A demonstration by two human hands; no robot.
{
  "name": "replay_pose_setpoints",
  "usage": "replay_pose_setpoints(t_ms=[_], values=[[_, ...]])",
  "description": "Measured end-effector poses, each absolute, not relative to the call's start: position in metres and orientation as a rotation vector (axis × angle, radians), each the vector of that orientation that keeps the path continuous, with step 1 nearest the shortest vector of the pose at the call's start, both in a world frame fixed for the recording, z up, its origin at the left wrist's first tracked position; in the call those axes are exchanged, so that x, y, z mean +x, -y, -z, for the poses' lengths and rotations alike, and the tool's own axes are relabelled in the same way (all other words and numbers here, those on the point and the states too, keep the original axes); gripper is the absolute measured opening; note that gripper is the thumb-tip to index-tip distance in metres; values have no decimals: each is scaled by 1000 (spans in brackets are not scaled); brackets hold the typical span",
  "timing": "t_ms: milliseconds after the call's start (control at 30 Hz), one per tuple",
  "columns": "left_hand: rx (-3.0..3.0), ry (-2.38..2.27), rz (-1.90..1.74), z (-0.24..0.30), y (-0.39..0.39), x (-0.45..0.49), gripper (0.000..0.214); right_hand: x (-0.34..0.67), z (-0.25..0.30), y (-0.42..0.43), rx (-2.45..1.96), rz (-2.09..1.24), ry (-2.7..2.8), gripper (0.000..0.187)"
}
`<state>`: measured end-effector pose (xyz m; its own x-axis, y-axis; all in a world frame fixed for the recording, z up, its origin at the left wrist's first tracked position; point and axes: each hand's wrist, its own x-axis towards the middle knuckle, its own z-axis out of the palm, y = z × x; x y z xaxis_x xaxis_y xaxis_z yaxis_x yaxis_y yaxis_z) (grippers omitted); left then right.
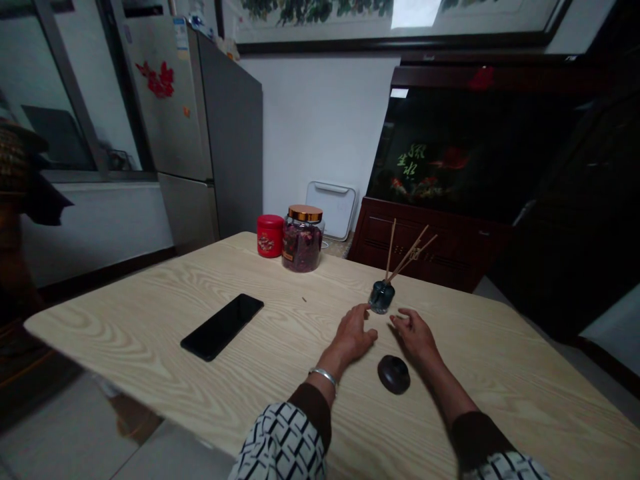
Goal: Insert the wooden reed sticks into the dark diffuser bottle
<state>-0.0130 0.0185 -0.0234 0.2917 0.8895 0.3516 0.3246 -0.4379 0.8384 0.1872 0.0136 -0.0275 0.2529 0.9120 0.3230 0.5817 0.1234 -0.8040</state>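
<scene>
A small dark glass bottle [381, 297] with three thin reed sticks [407, 257] stands near the middle of the light wooden table [150, 320]. My left hand [354, 335] lies palm down just left of the bottle, its forefinger stretched toward the base. My right hand [413, 333] rests just right of the bottle, fingers slightly apart and empty. Neither hand grips the bottle. A dark round cap [393, 374] lies on the table between my forearms, close to my right wrist.
A black phone [222, 326] lies face up at the left. At the table's far edge stand a red tin [270, 235] and a glass jar [302, 239] with a copper lid. A fridge [200, 127] and a dark fish tank [450, 160] are behind.
</scene>
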Motion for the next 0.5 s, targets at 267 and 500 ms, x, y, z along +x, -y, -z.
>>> replay_pose_setpoints(t_ms=[267, 500], values=[[1600, -1051, -1143, -18, 13, -22, 34, 180, -36, 67, -1504, -775, 1326, 44], [1419, -264, -1138, -182, 66, -47, 74, 167, -213, 116, -836, -1009, 1358, 72]])
